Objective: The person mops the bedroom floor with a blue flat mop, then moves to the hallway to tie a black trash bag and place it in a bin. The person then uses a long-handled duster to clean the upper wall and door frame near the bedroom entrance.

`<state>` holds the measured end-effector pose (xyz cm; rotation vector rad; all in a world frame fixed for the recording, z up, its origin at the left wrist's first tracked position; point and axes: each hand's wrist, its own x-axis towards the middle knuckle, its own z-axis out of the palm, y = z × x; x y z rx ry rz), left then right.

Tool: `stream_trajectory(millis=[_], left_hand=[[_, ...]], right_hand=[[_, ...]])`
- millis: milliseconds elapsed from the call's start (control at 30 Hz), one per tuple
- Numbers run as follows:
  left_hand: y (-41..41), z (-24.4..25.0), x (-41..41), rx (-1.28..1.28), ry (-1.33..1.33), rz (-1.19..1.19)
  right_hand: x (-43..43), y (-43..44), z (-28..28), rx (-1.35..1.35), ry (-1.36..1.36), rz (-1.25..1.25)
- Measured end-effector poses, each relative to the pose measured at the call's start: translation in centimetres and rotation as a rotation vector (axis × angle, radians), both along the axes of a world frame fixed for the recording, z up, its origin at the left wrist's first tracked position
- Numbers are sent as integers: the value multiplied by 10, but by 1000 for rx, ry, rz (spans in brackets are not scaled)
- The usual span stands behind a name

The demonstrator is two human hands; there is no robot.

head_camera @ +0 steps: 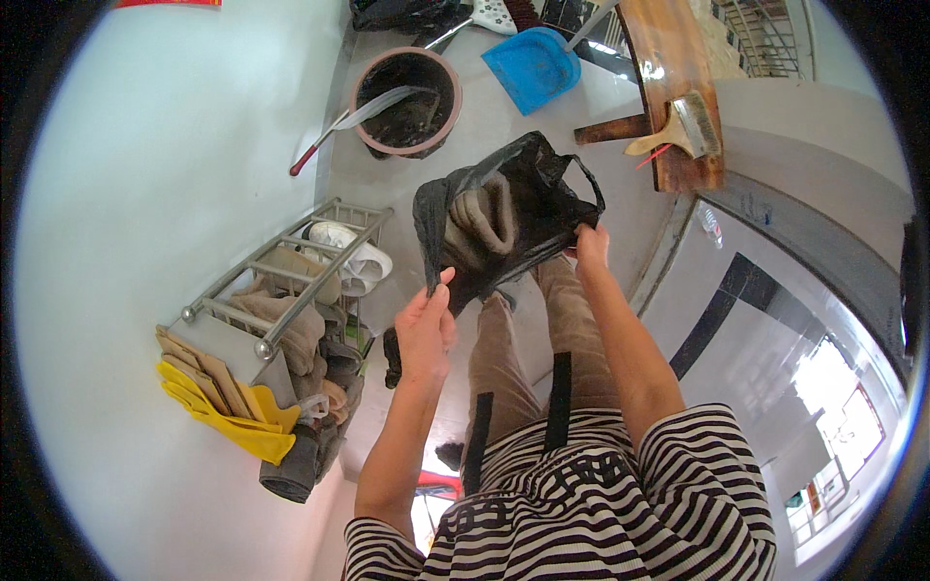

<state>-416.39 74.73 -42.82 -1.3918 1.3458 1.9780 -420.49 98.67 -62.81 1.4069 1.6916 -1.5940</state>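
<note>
A black plastic bag [541, 171] with loop handles hangs stretched between my two hands, its mouth spread wide. My left hand [426, 327] pinches the near left edge of the bag. On the other side, my right hand [592, 247] grips the rim close to the right handle. Inside lies a folded grey-brown cloth item [483, 218], soft and thick; what it is exactly cannot be told. The lower part of the bag is hidden by its own front edge.
On the left, a metal shoe rack [290, 269] holds white shoes [352, 254], with yellow rubber gloves [218, 414] at its end. Further off stand a lined pink-rimmed bin [454, 87] and a blue dustpan [534, 65]. A brush [679, 134] lies on a wooden bench [665, 43].
</note>
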Motion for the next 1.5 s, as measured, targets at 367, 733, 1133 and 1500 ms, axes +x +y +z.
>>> stream_trajectory(millis=[367,733,1133,1500], left_hand=[[12,-15,26,-24,-79,88],[38,-31,134,148,-41,738],[107,30,233,528,309,1203],[124,31,292,628,743,1593]], right_hand=[[24,-58,79,222,677,1391],[60,-96,155,-383,1021,1776],[167,-67,136,-654,-751,664],[276,-146,131,-845,-984,473]])
